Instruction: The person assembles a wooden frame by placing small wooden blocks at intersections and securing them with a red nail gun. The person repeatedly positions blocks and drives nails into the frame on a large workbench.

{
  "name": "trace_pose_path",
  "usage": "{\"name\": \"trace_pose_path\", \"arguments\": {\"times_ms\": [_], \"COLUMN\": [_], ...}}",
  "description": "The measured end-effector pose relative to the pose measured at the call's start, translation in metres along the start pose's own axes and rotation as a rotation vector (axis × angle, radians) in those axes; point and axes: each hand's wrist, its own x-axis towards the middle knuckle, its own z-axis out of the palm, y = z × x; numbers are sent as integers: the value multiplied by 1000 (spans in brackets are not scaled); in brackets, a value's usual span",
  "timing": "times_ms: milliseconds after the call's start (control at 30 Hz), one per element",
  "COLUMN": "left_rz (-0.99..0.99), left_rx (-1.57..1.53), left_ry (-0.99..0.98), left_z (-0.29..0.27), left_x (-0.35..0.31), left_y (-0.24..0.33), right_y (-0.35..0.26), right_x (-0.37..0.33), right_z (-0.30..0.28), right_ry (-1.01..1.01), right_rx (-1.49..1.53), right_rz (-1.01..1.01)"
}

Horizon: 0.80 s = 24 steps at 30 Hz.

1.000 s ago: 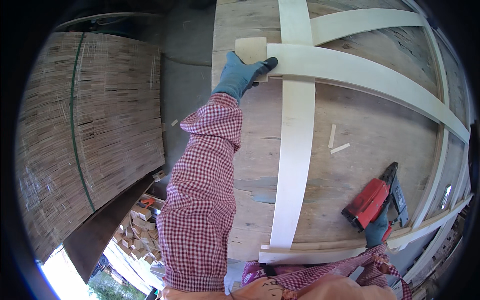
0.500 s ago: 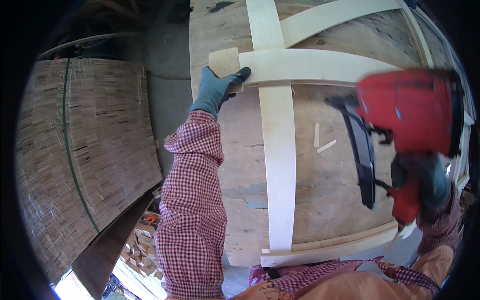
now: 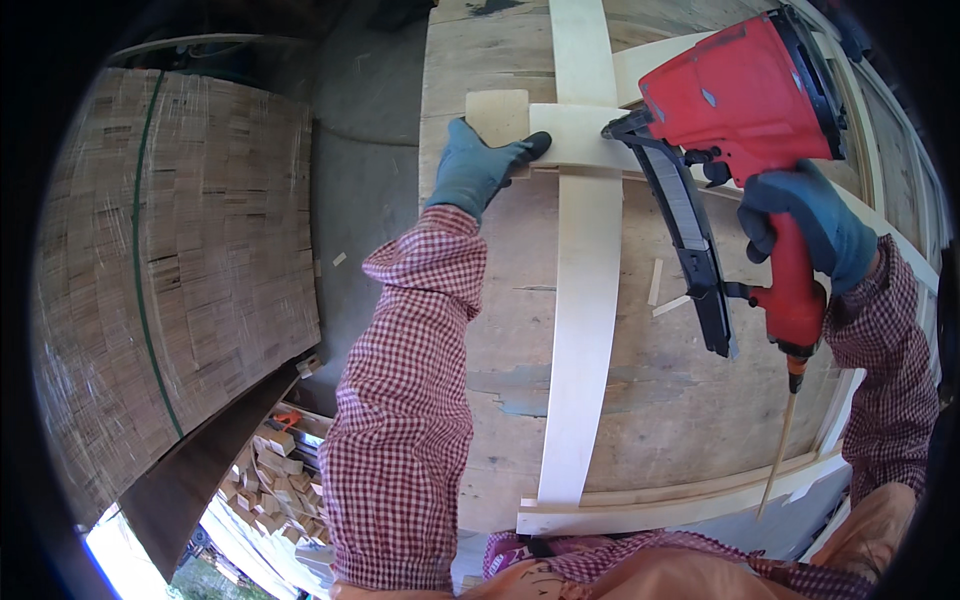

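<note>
My left hand (image 3: pixel 482 168), in a blue-grey glove, grips the left end of a pale crosswise plank (image 3: pixel 568 135). Its thumb lies over the plank's edge, and a small square wood block (image 3: pixel 497 112) sits against that end. My gloved right hand (image 3: pixel 815 225) is wrapped round the handle of a red nail gun (image 3: pixel 740 95), with its long dark magazine slanting toward me. The gun's nose meets the crosswise plank, or hovers just over it, near where it overlaps a lengthwise plank (image 3: pixel 582 330). The rest of the crosswise plank is hidden behind the gun.
A worn plywood tabletop (image 3: pixel 510 400) lies under the frame. Two thin wood slips (image 3: pixel 655 282) rest on it. A near rail (image 3: pixel 680 508) runs along the front. An air hose (image 3: pixel 778 455) hangs from the gun. A wrapped, strapped wood stack (image 3: pixel 220 250) stands left, above loose offcuts (image 3: pixel 275 485).
The nail gun has swung left, from beside the frame to the crosswise plank near my left hand. My left hand keeps its hold at the plank's end. The whole view has shifted slightly.
</note>
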Motion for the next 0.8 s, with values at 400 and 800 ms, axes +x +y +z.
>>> {"name": "trace_pose_path", "arguments": {"times_ms": [400,800], "left_rz": [80,441], "left_rx": [920,977], "left_ry": [68,-102], "left_z": [-25,19], "left_x": [-128,3], "left_y": [-53,36], "right_y": [-9,-4], "right_x": [-2,-1], "right_z": [12,8], "right_ry": [114,41], "right_rx": [88,-23], "right_rz": [46,11]}}
